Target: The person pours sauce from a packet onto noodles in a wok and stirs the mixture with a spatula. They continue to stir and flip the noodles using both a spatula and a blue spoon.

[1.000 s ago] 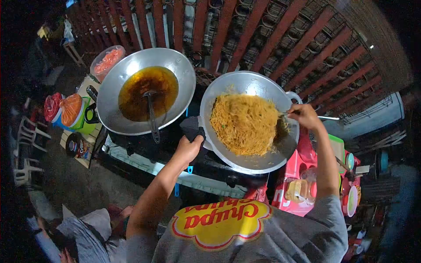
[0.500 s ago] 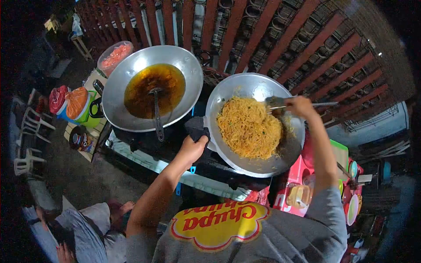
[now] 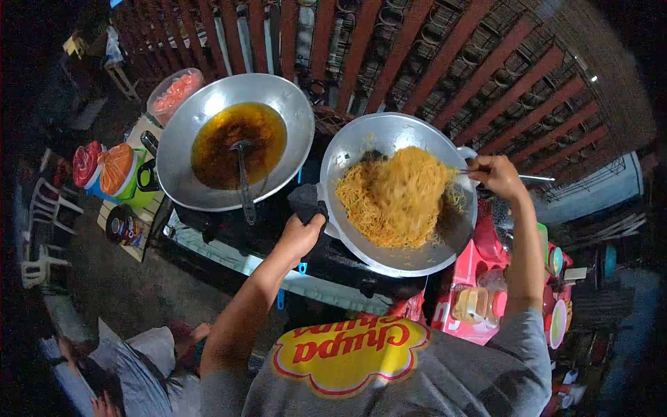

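Noodles (image 3: 361, 215) fill much of the right-hand wok (image 3: 434, 260), and part of them is lifted in a motion-blurred mound. My right hand (image 3: 497, 177), at that wok's right rim, is closed around a long metal cooking utensil (image 3: 538, 178); its working end is hidden in the noodles. At the left side of the same wok, my left hand (image 3: 301, 236) grips a dark folded cloth (image 3: 307, 201) pressed against the handle there. Beside it, another wok (image 3: 292, 118) contains dark amber liquid (image 3: 267, 163), with a slotted metal utensil (image 3: 246, 187) resting in it.
Both woks sit on a dark stove (image 3: 264, 240). A slatted red-brown fence (image 3: 361, 59) rises behind. Left are a tub of pinkish pieces (image 3: 163, 104), bagged food (image 3: 118, 169) and a dark jar (image 3: 125, 224). Containers (image 3: 476, 306) stand on the right. Another person's legs (image 3: 139, 361) show lower left.
My right hand has shifted slightly right and down with the utensil, and the noodles have been lifted into a blurred heap. My left hand keeps its grip on the cloth.
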The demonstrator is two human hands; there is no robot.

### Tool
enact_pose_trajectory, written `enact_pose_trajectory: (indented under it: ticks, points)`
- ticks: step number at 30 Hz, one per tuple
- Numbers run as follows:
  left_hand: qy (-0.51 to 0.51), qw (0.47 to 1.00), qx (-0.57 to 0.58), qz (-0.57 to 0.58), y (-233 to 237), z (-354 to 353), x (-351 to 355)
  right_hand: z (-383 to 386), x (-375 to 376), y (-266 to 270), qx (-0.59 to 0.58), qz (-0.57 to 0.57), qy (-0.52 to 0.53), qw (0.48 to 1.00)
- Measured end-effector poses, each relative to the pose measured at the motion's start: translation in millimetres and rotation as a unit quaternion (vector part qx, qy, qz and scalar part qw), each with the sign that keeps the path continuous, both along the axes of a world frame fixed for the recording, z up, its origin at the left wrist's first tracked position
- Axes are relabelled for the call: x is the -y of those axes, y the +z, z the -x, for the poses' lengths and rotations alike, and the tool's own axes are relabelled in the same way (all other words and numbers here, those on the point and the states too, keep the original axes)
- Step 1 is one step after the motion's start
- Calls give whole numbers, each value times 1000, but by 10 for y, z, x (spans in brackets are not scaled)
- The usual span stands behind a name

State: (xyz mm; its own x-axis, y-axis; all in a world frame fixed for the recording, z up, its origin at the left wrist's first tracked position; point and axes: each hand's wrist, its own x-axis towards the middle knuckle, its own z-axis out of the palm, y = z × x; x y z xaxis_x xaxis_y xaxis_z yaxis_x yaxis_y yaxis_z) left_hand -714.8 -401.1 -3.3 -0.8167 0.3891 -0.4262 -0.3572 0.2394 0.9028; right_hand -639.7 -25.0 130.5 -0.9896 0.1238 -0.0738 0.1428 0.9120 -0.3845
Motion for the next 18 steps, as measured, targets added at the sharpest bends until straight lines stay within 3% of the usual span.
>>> enact_pose_trajectory:
  ticks: [2,4,7,11,13,15,17,18]
  points:
    - [0,1000,-1,-10,4,-7,0,-27,178,205,7,-63,-24,998]
    - [1,1000,-7,-5,-25,11,2,-37,275,289,-22,-211,9,977]
    - [6,999,-8,35,149,-24,2,-71,336,352,-27,-302,10,953]
    - [5,1000,-16,-2,82,-15,-3,-138,466,501,-40,-321,18,946]
    - [11,1000,-16,-4,62,-18,-6,-144,420,546,4,-412,3,911]
    - [6,1000,-14,10,114,-22,6,-176,311,501,-4,-413,-22,910]
    - [-1,1000,-14,25,116,-11,1,-173,96,332,85,-463,0,882]
    - [-6,1000,-9,29,89,-1,0,-159,98,215,113,-419,-3,901]
